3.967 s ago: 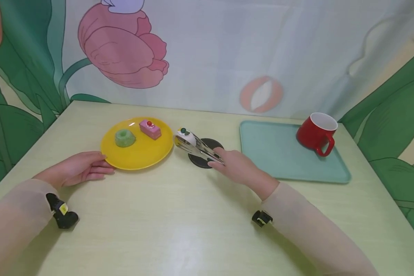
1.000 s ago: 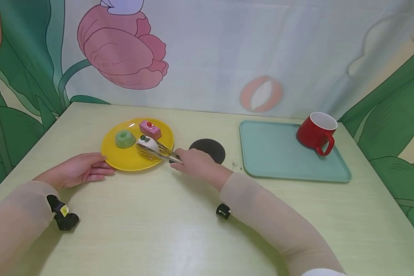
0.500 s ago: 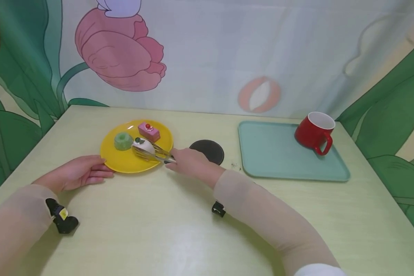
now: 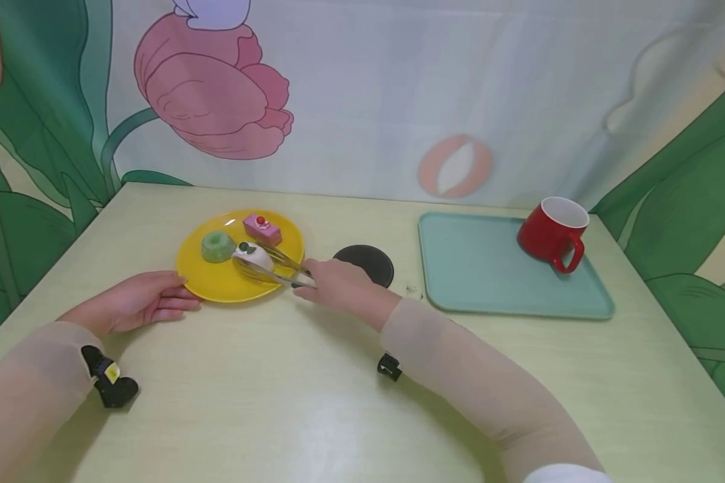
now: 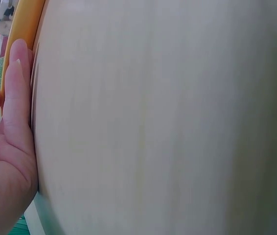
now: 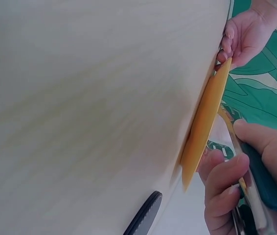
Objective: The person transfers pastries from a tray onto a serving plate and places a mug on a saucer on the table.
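My left hand pinches the near left rim of a yellow plate, thumb on top and fingers beneath, as the left wrist view also shows. My right hand grips metal serving tongs, whose handle has a dark teal part in the right wrist view. The tongs' tips straddle a small white cake with a green topping, at the plate's right-middle. Their arms are spread, with a gap on the far side of the cake. A green ring-shaped cake and a pink cake slice share the plate.
A black round coaster lies right of the plate, partly behind my right hand. Farther right, a light blue tray carries a red mug at its back right. A printed curtain hangs behind the table.
Four seconds ago the tongs held the white cake near the coaster; it has since moved left onto the plate. Within the last half second the tongs' arms have spread. The left hand stays put.
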The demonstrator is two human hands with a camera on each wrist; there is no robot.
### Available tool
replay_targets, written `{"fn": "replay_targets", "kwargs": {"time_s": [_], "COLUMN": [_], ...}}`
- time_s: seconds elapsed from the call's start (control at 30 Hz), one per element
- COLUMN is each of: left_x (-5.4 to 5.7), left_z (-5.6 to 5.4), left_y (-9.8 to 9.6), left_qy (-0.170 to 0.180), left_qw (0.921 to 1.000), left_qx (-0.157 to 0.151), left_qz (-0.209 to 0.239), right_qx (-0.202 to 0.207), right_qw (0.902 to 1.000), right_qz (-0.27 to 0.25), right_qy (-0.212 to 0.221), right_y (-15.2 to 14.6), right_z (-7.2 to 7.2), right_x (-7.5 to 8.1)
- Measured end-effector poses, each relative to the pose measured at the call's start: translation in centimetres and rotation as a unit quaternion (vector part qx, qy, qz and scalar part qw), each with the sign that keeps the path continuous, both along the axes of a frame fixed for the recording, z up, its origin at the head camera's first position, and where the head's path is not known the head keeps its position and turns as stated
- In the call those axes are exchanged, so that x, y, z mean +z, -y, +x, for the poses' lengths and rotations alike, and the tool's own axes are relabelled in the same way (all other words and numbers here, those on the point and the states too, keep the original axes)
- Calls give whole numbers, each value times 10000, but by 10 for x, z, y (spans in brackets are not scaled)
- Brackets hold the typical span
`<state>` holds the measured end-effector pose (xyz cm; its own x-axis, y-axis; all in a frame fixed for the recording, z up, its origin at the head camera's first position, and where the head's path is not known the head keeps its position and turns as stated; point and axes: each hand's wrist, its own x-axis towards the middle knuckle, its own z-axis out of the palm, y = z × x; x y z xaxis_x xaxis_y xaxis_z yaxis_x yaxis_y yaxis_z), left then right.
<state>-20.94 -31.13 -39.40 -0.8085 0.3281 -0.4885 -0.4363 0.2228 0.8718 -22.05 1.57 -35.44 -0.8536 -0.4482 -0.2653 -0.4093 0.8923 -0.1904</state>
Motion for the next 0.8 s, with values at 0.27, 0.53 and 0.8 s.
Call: {"fn": "replay_targets", "kwargs": {"time_s": [0.27,0.53,0.8], "left_x": [1,0,-2], "left_z": [2,2,1], "left_y": [0,-1,-1], "left_qy": [5,-18,-27], "left_qw": [10000,10000,9999], "left_qx": [-1,33,56], "left_qz": [-2,-10,-112], "right_qx": [-11,127,366], "right_qw": [9997,9983,9957], "right_qz": [-255,-463,-566], "right_qy": [-46,-344,-638], "right_y": [-11,-22,-34], "right_z": [2,4,6], "right_x": [-1,0,-1]}}
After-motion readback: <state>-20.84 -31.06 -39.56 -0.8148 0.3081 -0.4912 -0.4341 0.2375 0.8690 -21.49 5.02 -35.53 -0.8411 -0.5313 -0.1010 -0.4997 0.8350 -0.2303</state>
